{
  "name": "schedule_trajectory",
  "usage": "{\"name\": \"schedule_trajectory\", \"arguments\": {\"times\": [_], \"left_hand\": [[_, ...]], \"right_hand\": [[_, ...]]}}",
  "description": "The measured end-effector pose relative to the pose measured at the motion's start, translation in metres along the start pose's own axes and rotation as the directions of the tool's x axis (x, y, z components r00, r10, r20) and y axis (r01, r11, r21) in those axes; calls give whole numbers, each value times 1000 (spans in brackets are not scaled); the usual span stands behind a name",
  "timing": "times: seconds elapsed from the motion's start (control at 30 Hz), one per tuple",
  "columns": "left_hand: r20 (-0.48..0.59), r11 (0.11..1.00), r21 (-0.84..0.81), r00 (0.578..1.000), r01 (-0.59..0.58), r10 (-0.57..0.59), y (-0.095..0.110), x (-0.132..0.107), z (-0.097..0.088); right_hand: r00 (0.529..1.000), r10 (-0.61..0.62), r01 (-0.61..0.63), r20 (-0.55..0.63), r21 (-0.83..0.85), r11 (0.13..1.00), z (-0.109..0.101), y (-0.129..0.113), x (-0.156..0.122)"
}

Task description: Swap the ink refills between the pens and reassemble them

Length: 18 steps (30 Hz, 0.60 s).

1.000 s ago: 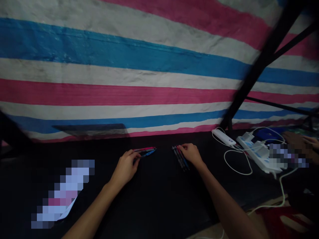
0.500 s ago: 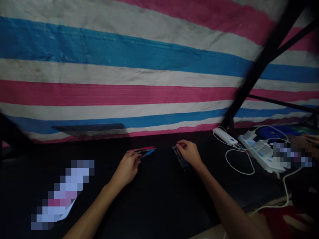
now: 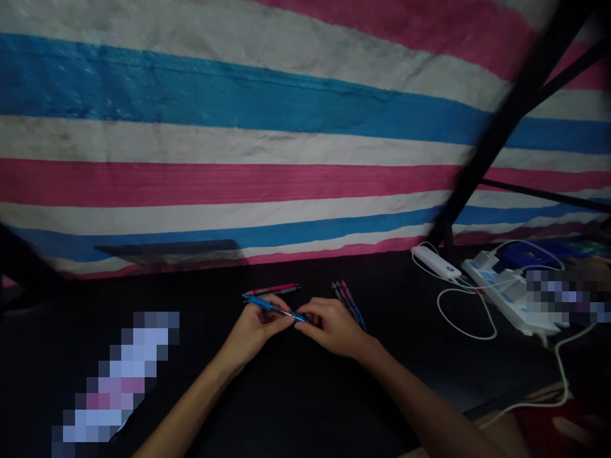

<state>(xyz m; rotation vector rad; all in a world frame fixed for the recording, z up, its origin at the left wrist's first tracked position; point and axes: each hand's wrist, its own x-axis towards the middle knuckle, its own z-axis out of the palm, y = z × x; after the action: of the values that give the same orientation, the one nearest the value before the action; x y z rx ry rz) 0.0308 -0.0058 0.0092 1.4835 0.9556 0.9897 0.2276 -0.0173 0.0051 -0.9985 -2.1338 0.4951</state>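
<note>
Both grips closed on blue pen (image 3: 274, 308): left hand (image 3: 252, 331) pinches middle, right hand (image 3: 334, 327) pinches right end, low over counter (image 3: 305, 388) centre. Just beyond lies pink pen (image 3: 274, 289); pen pile (image 3: 351, 298) just behind right hand.

- Blue pen (image 3: 274, 308): plastic barrel, smooth, with a faint gloss.
- Pink pen (image 3: 272, 290): plastic, smooth, with a thin sheen along its length.
- Loose pens (image 3: 349, 299): plastic barrels, smooth, duller in the shade.
- Table (image 3: 305, 394): black, matt and even; material cannot be told.
- Striped sheet (image 3: 238, 127): woven plastic tarpaulin by its look, coarse-grained, matt, the white bands scuffed and grimy.
- Power bank (image 3: 436, 262): white plastic, smooth, glossy.
- Power strip (image 3: 501, 289): white plastic, smooth, low sheen.
- Cable (image 3: 477, 338): white sheath, smooth.
- Slanted bars (image 3: 506, 127): black and matt, apparently painted metal.
</note>
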Motion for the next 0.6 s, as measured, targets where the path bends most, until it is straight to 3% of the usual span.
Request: {"name": "schedule_trajectory", "arguments": {"times": [0.17, 0.3, 0.43, 0.6], "left_hand": [[-107, 999, 23, 994, -33, 36, -1, 2, -4], [-220, 997, 37, 973, -64, 71, 2, 3, -13], [-245, 997, 39, 966, -73, 80, 5, 3, -19], [-250, 993, 80, 962, -91, 108, 1, 5, -24]], "right_hand": [[998, 20, -18, -55, 44, 999, -1, -1, 3], [985, 107, -97, -134, 79, 992, -7, 3, 5], [954, 216, -175, -210, 198, 964, -11, 10, 6], [928, 343, -262, -146, 399, 879, -11, 18, 7]]}}
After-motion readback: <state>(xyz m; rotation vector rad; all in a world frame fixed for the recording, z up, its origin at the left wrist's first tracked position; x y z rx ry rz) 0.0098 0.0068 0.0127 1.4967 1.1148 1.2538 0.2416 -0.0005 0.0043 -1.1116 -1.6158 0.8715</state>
